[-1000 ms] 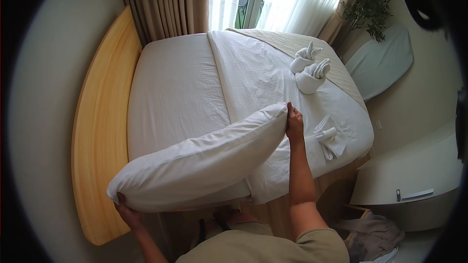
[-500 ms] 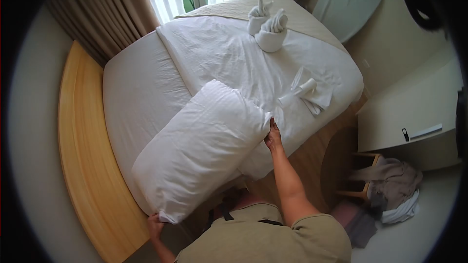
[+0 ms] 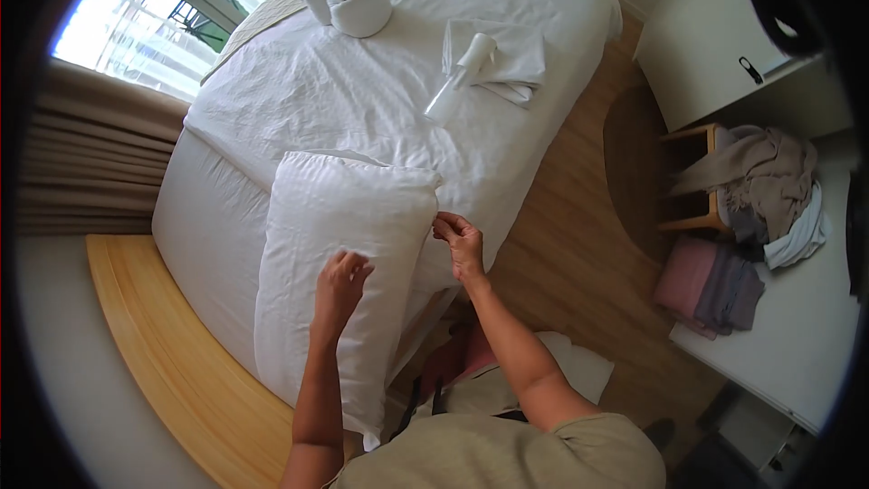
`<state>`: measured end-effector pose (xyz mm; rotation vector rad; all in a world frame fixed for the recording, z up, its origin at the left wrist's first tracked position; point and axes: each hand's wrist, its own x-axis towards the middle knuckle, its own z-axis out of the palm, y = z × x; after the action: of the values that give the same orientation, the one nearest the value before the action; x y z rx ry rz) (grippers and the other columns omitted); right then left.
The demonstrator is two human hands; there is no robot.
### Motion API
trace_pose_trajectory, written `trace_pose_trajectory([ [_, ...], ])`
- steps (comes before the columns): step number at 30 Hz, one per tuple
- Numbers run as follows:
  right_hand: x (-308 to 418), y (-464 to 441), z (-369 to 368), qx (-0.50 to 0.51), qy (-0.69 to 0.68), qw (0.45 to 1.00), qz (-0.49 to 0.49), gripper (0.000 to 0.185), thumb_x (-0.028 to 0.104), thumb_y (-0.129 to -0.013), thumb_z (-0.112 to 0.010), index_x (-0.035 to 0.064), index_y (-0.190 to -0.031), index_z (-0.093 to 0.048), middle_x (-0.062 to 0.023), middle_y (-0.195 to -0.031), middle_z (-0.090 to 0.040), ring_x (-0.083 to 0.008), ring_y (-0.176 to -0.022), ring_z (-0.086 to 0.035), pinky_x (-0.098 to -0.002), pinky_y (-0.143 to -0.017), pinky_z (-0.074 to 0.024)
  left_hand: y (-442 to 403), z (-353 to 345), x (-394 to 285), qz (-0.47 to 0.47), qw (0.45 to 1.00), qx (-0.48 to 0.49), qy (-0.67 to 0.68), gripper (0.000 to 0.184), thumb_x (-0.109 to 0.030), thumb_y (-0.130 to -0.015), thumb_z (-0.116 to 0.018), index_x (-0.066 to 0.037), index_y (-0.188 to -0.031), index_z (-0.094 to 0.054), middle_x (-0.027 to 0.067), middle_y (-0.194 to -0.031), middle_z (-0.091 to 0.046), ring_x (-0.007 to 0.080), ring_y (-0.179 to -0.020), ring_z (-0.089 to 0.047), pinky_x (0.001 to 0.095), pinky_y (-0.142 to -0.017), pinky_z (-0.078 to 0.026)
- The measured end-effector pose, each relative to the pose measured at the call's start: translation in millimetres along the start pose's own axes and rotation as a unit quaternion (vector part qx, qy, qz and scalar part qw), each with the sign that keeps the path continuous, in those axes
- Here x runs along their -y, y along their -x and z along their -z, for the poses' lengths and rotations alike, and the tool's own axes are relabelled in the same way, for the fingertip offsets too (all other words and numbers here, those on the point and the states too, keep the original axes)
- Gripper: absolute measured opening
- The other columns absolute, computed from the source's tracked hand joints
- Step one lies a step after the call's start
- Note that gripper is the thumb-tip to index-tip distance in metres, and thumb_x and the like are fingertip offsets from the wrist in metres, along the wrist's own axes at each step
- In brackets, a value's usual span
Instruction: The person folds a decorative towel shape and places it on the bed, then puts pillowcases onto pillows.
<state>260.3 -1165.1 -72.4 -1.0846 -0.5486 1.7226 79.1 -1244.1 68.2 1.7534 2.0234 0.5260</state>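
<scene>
A white pillow [image 3: 317, 208] lies lengthwise near the bed's near edge, its lower end close to the headboard. Above its middle, my left hand [image 3: 342, 288] hovers with loosely bent fingers and nothing visible in them. My right hand [image 3: 462, 244] is at the pillow's right side, thumb and fingers pinched together on the edge of the pillow's cover. The white-sheeted bed [image 3: 299, 100] spreads out beneath and beyond the pillow.
Folded towel shapes [image 3: 360, 4] and flat white towels with a bottle [image 3: 453, 91] rest on the bed. A wooden headboard [image 3: 172, 353] runs along the left. Right of the bed are a stool [image 3: 692, 181] with draped cloths and a folded fabric stack [image 3: 706, 285].
My left hand has let go of the pillow's lower corner and moved up over its middle. The pillow now lies flatter and straighter on the bed. The view has turned rightward.
</scene>
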Motion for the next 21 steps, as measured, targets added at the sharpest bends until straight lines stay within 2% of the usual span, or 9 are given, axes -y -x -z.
trace_pose_trajectory([
  [3,-4.4,-1.2,-3.2,-0.008,-0.056,0.998,-0.014,0.026,0.015,-0.077,-0.074,0.0014,-0.097,-0.064,-0.0021,-0.082,-0.064,-0.0087,-0.068,-0.056,-0.0225,-0.064,-0.0477,-92.8,-36.0,-33.6,-0.179,0.98,-0.076,-0.03,0.022,-0.013,-0.078,-0.067,-0.004,-0.097,-0.062,0.012,-0.102,-0.061,0.0281,-0.095,-0.057,0.0365,-0.084,-0.044],
  [4,-5.5,-2.7,-2.6,-0.015,-0.064,0.998,-0.013,0.026,0.015,-0.077,-0.074,0.0014,-0.097,-0.064,-0.0021,-0.082,-0.064,-0.0087,-0.068,-0.056,-0.0225,-0.064,-0.0477,-114.4,-47.5,-36.3,-0.186,0.978,-0.053,-0.074,0.027,-0.017,-0.081,-0.064,-0.006,-0.105,-0.06,0.0122,-0.114,-0.059,0.0289,-0.112,-0.049,0.0408,-0.098,-0.033],
  [5,-5.1,-3.7,-3.6,-0.003,-0.072,0.997,-0.012,0.029,0.016,-0.077,-0.074,0.0016,-0.1,-0.063,-0.0025,-0.085,-0.064,-0.0087,-0.069,-0.056,-0.0227,-0.064,-0.0475,-137.2,-58.3,-26.5,-0.192,0.977,-0.009,-0.091,0.045,-0.037,-0.077,-0.066,-0.004,-0.107,-0.06,0.0116,-0.115,-0.058,0.0308,-0.116,-0.047,0.0477,-0.103,-0.026],
  [6,-4.9,-5.4,-4.2,0.009,-0.078,0.997,-0.012,0.033,0.017,-0.076,-0.074,0.0019,-0.103,-0.061,-0.0029,-0.089,-0.064,-0.0087,-0.071,-0.056,-0.0229,-0.064,-0.0474,-153.9,-54.5,-29.7,-0.197,0.976,-0.003,-0.095,0.045,-0.037,-0.077,-0.066,-0.004,-0.107,-0.06,0.0116,-0.115,-0.058,0.0308,-0.116,-0.047,0.0477,-0.103,-0.026],
  [8,-4.7,-9.6,-4.5,-0.001,-0.028,1.0,-0.007,0.036,0.017,-0.076,-0.074,0.0016,-0.106,-0.06,-0.0034,-0.092,-0.063,-0.0087,-0.073,-0.055,-0.0234,-0.065,-0.0474,-178.3,-41.6,-39.3,-0.05,0.942,0.278,-0.183,0.068,-0.052,-0.065,-0.072,-0.004,-0.111,-0.059,0.0137,-0.113,-0.059,0.0296,-0.116,-0.047,0.0499,-0.105,-0.023],
  [9,-3.1,-11.5,-4.3,-0.005,0.03,1.0,-0.003,0.04,0.017,-0.076,-0.073,0.0013,-0.11,-0.059,-0.0038,-0.095,-0.063,-0.0088,-0.075,-0.055,-0.0238,-0.067,-0.0473,-184.0,-41.2,-35.4,-0.077,0.939,0.278,-0.186,0.073,-0.054,-0.056,-0.075,-0.002,-0.106,-0.062,0.0141,-0.106,-0.062,0.0285,-0.114,-0.05,0.0495,-0.105,-0.022],
  [13,-3.0,-22.8,-2.2,0.068,0.034,0.997,-0.004,0.04,0.013,-0.077,-0.071,0.0034,-0.114,-0.058,-0.0017,-0.098,-0.062,-0.0085,-0.085,-0.055,-0.0242,-0.071,-0.046,-201.6,-44.8,-19.2,-0.087,0.927,0.339,-0.137,0.044,-0.034,-0.065,-0.074,0.0,-0.091,-0.067,0.0129,-0.089,-0.066,0.0293,-0.09,-0.059,0.0377,-0.087,-0.042],
  [16,-5.0,-34.0,-2.5,0.11,-0.028,0.993,-0.034,0.04,0.011,-0.078,-0.069,0.0025,-0.115,-0.058,-0.0022,-0.099,-0.062,-0.0091,-0.088,-0.056,-0.0244,-0.077,-0.0455,-189.4,-51.9,-11.8,-0.082,0.966,0.244,-0.018,0.041,-0.031,-0.066,-0.072,0.001,-0.092,-0.066,0.0139,-0.087,-0.065,0.0266,-0.081,-0.061,0.0374,-0.079,-0.044],
  [21,2.6,-44.7,11.0,0.224,-0.025,0.972,-0.072,0.041,0.01,-0.078,-0.068,0.0006,-0.116,-0.057,-0.0041,-0.101,-0.063,-0.0106,-0.087,-0.057,-0.0263,-0.081,-0.0462,-181.4,-43.6,-19.1,-0.062,0.964,0.257,-0.005,0.032,-0.024,-0.071,-0.068,0.001,-0.09,-0.066,0.013,-0.079,-0.064,0.0233,-0.074,-0.06,0.034,-0.069,-0.047],
])
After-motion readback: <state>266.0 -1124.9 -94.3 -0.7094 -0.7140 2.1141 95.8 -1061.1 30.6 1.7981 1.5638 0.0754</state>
